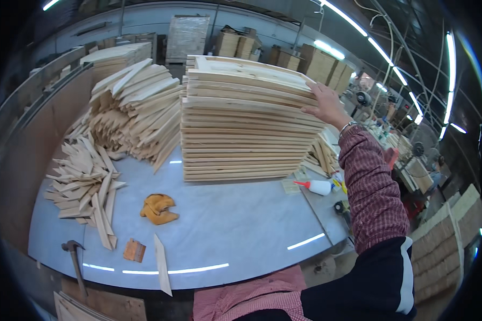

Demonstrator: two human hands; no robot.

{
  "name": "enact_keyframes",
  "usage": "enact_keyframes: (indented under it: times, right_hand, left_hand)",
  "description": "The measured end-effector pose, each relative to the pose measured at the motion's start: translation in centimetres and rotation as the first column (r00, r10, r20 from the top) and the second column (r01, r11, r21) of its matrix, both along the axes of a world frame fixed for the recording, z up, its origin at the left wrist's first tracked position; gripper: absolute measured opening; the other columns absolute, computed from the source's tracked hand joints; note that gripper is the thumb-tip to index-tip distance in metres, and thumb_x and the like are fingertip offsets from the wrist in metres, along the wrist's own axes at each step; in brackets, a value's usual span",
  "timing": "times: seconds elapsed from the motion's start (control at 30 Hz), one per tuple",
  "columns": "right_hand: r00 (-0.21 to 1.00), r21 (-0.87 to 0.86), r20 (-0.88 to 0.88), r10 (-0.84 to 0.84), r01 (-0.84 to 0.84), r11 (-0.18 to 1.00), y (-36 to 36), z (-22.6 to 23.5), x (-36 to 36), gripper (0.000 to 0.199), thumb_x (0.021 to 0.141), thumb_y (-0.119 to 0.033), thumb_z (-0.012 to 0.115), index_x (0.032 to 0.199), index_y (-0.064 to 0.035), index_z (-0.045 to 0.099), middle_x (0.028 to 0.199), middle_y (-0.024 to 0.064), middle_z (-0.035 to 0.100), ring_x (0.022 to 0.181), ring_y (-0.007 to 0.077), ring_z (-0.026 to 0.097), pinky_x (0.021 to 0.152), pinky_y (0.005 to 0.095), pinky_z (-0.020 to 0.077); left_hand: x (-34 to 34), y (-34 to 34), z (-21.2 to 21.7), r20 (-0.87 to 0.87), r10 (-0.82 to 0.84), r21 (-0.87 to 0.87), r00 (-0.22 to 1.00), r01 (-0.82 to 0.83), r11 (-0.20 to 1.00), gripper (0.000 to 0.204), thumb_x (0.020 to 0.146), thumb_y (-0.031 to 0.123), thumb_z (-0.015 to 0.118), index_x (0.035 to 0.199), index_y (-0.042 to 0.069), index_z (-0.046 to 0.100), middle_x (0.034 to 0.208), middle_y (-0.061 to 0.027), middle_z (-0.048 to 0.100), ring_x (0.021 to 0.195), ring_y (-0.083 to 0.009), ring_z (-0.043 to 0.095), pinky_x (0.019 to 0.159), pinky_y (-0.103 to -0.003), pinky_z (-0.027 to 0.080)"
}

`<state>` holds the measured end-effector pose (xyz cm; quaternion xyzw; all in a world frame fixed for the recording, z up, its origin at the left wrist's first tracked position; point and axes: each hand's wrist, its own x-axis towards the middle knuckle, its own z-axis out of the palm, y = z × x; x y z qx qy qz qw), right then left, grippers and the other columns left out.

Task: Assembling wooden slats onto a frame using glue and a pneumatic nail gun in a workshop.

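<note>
Right hand: my right hand (326,104) lies flat, fingers spread, on the right end of the frame stack's top, grasping nothing.
Frame stack: the tall stack of wooden frames (246,120) stands upper centre on the grey table (235,214).
Left hand: out of view, so I cannot tell.
Doing it well: I'd press evenly, keeping edges flush.
Around: glue bottle (316,186) right of stack; yellow cloth (158,208) centre; loose wedges (85,187) left; hammer (74,257) lower left.
In the way: slat pile (136,112) crowds the stack's left side.

The right hand (326,107) rests flat on the top right corner of a tall stack of wooden frames (246,123) on the desk (241,224); its grip seems loose.
</note>
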<state>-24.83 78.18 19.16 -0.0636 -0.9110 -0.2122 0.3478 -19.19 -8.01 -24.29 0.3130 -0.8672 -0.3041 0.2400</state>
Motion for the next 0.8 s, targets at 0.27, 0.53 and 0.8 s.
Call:
enact_keyframes:
  times: [0.27, 0.53, 0.8]
  right_hand:
    - [0.959, -0.137, 0.273, 0.076, -0.040, 0.990, 4.2, 2.6, -1.6, 0.048, 0.068, -0.013, 0.074, 0.110, -0.0089, 0.051, 0.104, 0.0115, 0.056, 0.099, 0.0302, 0.055, 0.084, 0.0382, 0.0438]
    - [0.995, 0.290, 0.100, 0.027, -0.055, 0.955, -1.1, -1.4, 11.2, 0.055, 0.079, 0.000, 0.058, 0.130, -0.0194, 0.051, 0.107, 0.0089, 0.059, 0.081, 0.0233, 0.060, 0.068, 0.0326, 0.0508]
    - [0.960, 0.008, 0.271, 0.074, -0.079, 0.997, -14.4, -14.9, 26.7, 0.053, 0.069, 0.002, 0.061, 0.121, -0.0059, 0.061, 0.069, 0.0007, 0.036, 0.062, 0.0166, 0.041, 0.053, 0.0300, 0.0342]
  left_hand:
    - [-3.4, 8.3, 3.5, -0.262, -0.429, 0.123, 0.864, 0.471, 0.873, 0.032, 0.097, 0.023, 0.048, 0.116, -0.002, 0.052, 0.111, -0.0107, 0.053, 0.101, -0.0195, 0.051, 0.090, -0.030, 0.041]
    - [-5.4, 26.1, 17.0, -0.381, -0.661, 0.205, 0.647, 0.756, 0.622, 0.028, 0.099, 0.018, 0.042, 0.116, -0.001, 0.054, 0.113, -0.0087, 0.057, 0.102, -0.0151, 0.054, 0.090, -0.029, 0.043]
    - [-3.9, 36.9, 19.7, -0.540, -0.717, 0.615, 0.442, 0.788, 0.023, 0.035, 0.100, 0.024, 0.037, 0.119, -0.001, 0.052, 0.114, -0.0105, 0.057, 0.103, -0.0161, 0.056, 0.087, -0.030, 0.046]
